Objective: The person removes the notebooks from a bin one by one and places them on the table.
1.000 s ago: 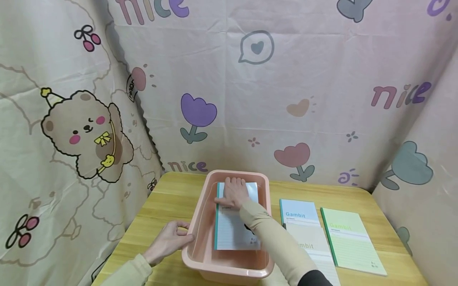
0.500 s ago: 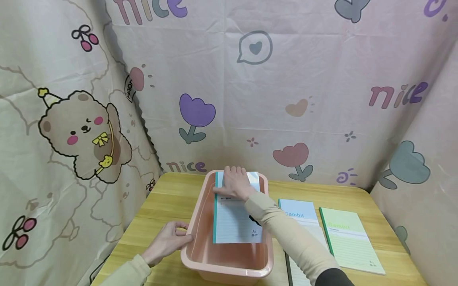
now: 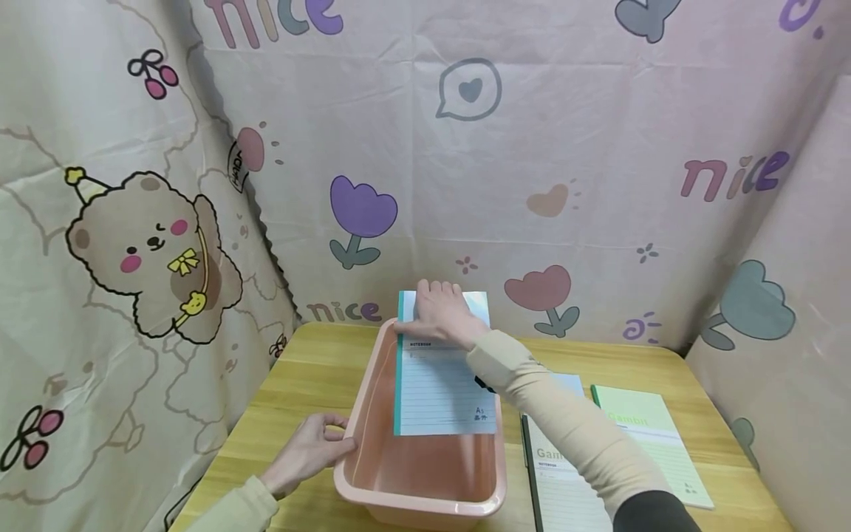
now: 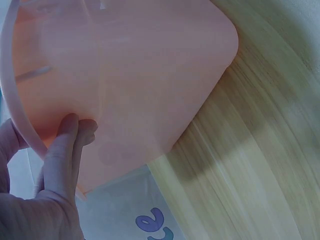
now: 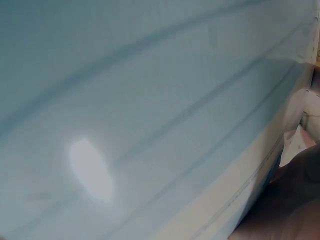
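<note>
A pink plastic bin (image 3: 419, 502) stands on the table. My left hand (image 3: 309, 452) pinches its left rim; in the left wrist view the fingers (image 4: 62, 160) press the outer wall (image 4: 160, 80). With my right hand (image 3: 448, 316) I grip the upper part of a pale blue notebook (image 3: 439, 395) with a teal spine, thumb at its left edge. The notebook hangs tilted over the far half of the bin, its top above the back rim. Close up, its lined cover (image 5: 150, 100) fills most of the right wrist view, beside part of the hand (image 5: 285, 210).
Right of the bin lie a green Gambit notebook (image 3: 654, 443), a whitish Gambit notebook (image 3: 561, 480) and a blue one (image 3: 567, 383), partly hidden by my right sleeve (image 3: 572, 428). The wooden table (image 3: 306, 369) meets a patterned curtain (image 3: 432, 170) at the back and sides.
My right hand has lifted the pale blue notebook from inside the bin, up and away, so its top now clears the back rim. My left hand has stayed on the rim.
</note>
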Available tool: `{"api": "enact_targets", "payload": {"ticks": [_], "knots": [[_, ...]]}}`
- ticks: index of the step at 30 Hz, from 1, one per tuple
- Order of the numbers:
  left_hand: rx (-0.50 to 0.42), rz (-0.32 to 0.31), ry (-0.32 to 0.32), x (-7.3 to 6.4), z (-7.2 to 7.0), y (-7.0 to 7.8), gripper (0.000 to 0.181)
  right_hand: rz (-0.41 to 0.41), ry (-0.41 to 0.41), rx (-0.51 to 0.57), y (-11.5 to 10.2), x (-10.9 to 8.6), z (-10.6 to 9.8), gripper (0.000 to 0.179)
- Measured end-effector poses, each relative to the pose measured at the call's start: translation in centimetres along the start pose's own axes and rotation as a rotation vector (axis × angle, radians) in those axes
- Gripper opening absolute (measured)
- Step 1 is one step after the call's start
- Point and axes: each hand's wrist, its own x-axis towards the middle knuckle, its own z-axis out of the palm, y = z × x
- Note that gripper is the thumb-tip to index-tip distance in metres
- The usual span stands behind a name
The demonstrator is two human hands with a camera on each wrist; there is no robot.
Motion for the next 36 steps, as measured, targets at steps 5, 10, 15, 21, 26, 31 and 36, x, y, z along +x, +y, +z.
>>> {"api": "enact_targets", "payload": {"ticks": [5, 10, 15, 21, 26, 31, 36], "knots": [[-0.007, 0.006, 0.008, -0.1, 0.1, -0.1, 0.045, -0.004, 0.006, 0.010, 1.2, -1.1, -1.3, 0.065], [-0.011, -0.011, 0.013, -0.1, 0.0, -0.2, 0.045, -0.005, 0.007, 0.009, 3.5, -2.8, -1.5, 0.059], [-0.014, -0.013, -0.004, 0.0, 0.0, -0.2, 0.045, -0.003, 0.026, 0.024, 6.6, -5.3, -1.2, 0.055], [-0.011, -0.011, -0.004, 0.0, 0.1, -0.1, 0.045, 0.028, 0.085, 0.040, 10.9, -9.0, -0.5, 0.050], [-0.004, -0.010, 0.007, 0.1, 0.1, -0.1, 0.044, 0.061, 0.087, 0.035, 14.8, -12.0, 0.3, 0.048], [-0.007, -0.004, 0.004, 0.0, 0.1, -0.1, 0.044, 0.084, 0.078, 0.041, 18.5, -14.8, 1.6, 0.051], [-0.013, 0.000, 0.005, 0.0, 0.1, -0.1, 0.044, 0.097, 0.063, 0.007, 21.2, -17.3, 3.8, 0.058]]}}
